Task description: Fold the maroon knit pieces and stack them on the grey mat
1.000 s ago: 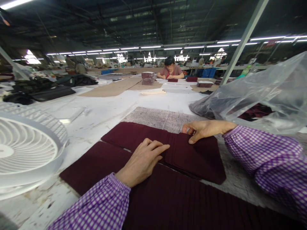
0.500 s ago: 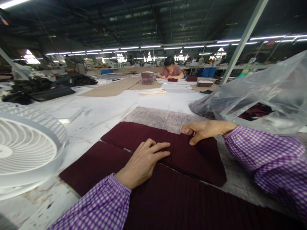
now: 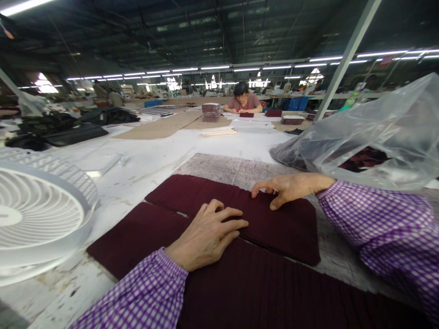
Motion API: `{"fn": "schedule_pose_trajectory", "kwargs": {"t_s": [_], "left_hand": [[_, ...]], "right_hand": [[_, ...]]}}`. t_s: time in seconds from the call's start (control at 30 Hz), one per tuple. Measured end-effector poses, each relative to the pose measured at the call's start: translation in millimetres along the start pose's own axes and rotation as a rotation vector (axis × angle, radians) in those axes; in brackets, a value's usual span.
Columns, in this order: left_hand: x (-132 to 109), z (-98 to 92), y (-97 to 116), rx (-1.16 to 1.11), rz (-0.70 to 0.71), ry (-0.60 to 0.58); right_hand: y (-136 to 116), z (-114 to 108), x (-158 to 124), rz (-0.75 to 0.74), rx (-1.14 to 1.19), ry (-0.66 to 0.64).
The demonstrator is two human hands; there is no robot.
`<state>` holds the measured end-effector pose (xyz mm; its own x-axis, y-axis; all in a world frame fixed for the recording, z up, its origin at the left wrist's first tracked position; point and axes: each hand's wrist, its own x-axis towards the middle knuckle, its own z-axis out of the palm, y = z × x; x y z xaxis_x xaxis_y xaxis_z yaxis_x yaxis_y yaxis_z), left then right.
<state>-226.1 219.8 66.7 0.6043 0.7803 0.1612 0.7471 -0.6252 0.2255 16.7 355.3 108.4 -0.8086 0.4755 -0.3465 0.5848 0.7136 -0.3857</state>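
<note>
Dark maroon fabric pieces (image 3: 206, 192) lie in overlapping rows before me. My left hand (image 3: 209, 233) rests on the fabric with its fingers stretched out and a little apart. At the far edge of the upper row, my right hand (image 3: 288, 189) touches the cloth with thumb and forefinger spread; nothing shows gripped between them. A nearer row of maroon fabric (image 3: 274, 292) runs along the front toward the lower right. Beneath the pieces is a grey mottled sheet (image 3: 222, 164). Both wrists are covered by purple checked sleeves.
To the left stands a white fan (image 3: 44, 214). A clear plastic bag (image 3: 370, 132) with dark cloth inside sits at the right by a slanted metal post (image 3: 348, 59). Across the table a person (image 3: 242, 100) works beside a stack of pieces (image 3: 211, 113). Dark garments (image 3: 75, 125) lie far left.
My right thumb and forefinger have spread apart, and the fabric's right end now lies flatter. My left hand has shifted slightly right, its fingers still on the cloth.
</note>
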Motion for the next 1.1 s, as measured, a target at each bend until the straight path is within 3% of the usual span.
{"fn": "schedule_pose_trajectory", "kwargs": {"t_s": [0.17,0.27,0.37,0.5,0.63,1.1], "left_hand": [[0.4,0.4,-0.3,-0.002,-0.009,-0.003],[0.3,0.7,-0.3,-0.002,-0.008,0.004],[-0.2,1.1,0.0,-0.003,-0.009,0.010],[-0.3,1.4,-1.3,-0.009,-0.004,0.015],[0.3,0.9,-2.8,-0.055,-0.022,0.015],[0.8,-1.5,-1.5,-0.167,-0.127,0.008]], "right_hand": [[-5.1,0.5,-1.5,-0.027,-0.084,0.029],[-7.0,-0.3,-2.4,-0.024,-0.161,0.136],[-4.1,-0.9,-2.6,-0.043,-0.030,0.188],[6.5,0.8,-2.0,-0.033,0.284,0.064],[21.0,4.1,0.9,-0.026,0.443,-0.086],[19.8,2.5,-0.3,-0.105,0.472,-0.153]]}}
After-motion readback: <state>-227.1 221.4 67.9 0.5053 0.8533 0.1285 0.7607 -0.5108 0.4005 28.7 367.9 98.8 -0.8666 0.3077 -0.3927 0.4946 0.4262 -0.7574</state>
